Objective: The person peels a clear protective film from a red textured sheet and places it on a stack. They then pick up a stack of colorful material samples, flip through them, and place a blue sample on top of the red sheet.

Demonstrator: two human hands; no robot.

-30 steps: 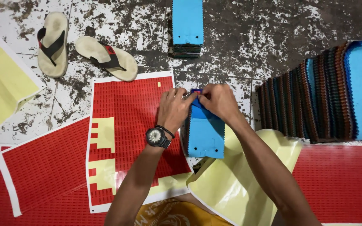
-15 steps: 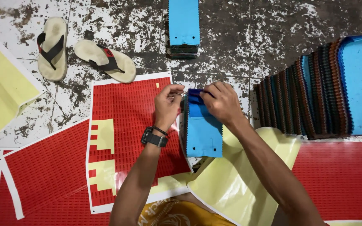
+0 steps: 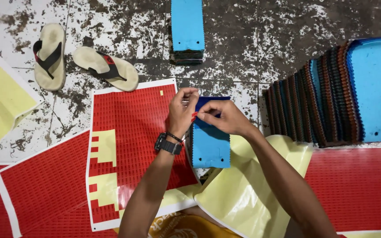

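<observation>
My left hand (image 3: pixel 182 111), with a black watch on its wrist, pinches a small red sticker at its fingertips. My right hand (image 3: pixel 224 117) meets it there, fingers closed on the same sticker, over a stack of blue fabric swatches (image 3: pixel 210 143). The top blue swatch is bent back, and a dark blue one shows beneath it at the far end. The stack lies on the floor next to a red sticker sheet (image 3: pixel 131 141) with several labels peeled off, leaving pale yellow backing.
A second swatch stack with a blue top (image 3: pixel 187 26) lies farther away. Fanned swatches in several colours (image 3: pixel 336 94) spread at the right. A pair of sandals (image 3: pixel 76 59) sits top left. Yellow backing sheets (image 3: pixel 248 194) and more red sheets (image 3: pixel 358 185) cover the stained floor.
Both hands have lifted slightly from the stack's far edge and now pinch a small red sticker between them. The top blue swatch is folded back, showing dark blue underneath.
</observation>
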